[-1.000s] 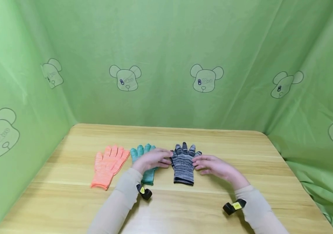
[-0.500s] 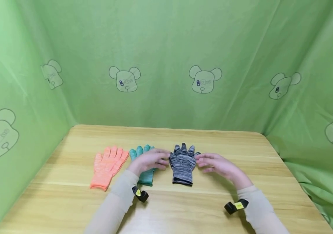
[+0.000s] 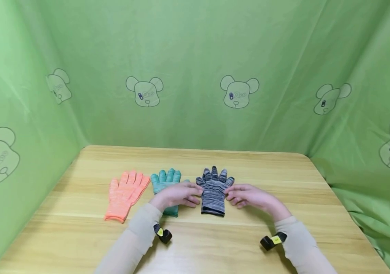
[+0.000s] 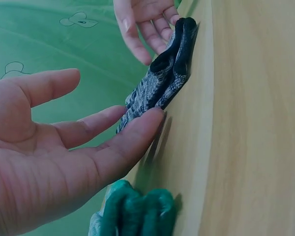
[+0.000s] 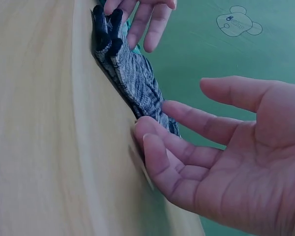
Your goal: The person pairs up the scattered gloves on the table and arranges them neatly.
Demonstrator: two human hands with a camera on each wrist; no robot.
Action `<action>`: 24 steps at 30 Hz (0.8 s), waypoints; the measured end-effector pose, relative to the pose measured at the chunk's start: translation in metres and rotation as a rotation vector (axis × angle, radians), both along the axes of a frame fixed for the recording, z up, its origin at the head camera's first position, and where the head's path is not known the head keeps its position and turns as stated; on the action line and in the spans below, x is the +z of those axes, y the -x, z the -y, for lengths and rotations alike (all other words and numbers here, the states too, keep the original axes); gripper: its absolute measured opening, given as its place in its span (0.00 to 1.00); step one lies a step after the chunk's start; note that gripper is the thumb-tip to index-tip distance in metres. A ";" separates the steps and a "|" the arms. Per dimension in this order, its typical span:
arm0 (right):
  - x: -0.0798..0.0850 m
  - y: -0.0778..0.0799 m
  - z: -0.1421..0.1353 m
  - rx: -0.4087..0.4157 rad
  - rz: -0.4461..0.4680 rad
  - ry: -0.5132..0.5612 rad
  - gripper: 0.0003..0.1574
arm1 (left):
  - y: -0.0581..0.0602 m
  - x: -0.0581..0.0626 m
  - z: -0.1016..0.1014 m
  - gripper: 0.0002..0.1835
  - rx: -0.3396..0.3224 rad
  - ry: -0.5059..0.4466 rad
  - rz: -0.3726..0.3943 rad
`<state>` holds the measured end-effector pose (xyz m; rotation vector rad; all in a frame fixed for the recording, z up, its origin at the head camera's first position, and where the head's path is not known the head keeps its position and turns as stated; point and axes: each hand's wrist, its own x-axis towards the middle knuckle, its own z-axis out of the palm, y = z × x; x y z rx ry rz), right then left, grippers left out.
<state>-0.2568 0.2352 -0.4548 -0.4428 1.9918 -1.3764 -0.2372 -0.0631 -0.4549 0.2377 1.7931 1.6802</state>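
A black-and-grey striped knit glove (image 3: 213, 192) lies flat on the table, fingers pointing away and dark-lined cuff toward me. At its left edge is my left hand (image 3: 177, 195), its fingertips at the glove's side; in the left wrist view its thumb stands apart from the fingers. From the other side my right hand (image 3: 251, 197) meets the glove's right edge with its fingertips. Some of the right hand's fingers (image 5: 182, 152) are bent, and the thumb is apart. Neither hand pinches the fabric. Beneath my left hand lies a teal glove (image 3: 165, 182), partly hidden.
An orange glove (image 3: 126, 196) lies farther left on the wooden table (image 3: 215, 251). Green cloth walls (image 3: 195, 45) printed with bear heads enclose the back and sides. A small black camera (image 3: 163, 234) is strapped on the left wrist, another camera (image 3: 273, 240) on the right.
Both hands have shifted slightly toward me along the striped glove's sides. The right hand pulled slightly away from the glove, then came back against its edge. The gloves stay in place.
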 end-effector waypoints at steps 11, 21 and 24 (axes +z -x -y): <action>-0.002 -0.001 0.006 -0.046 0.042 0.059 0.30 | 0.000 -0.002 -0.002 0.24 0.019 -0.009 -0.002; -0.005 -0.003 0.009 -0.110 -0.012 0.072 0.29 | 0.001 -0.006 -0.005 0.21 0.046 -0.010 0.012; -0.008 -0.003 0.011 -0.129 -0.008 0.099 0.27 | 0.002 -0.006 -0.005 0.19 0.056 -0.019 0.011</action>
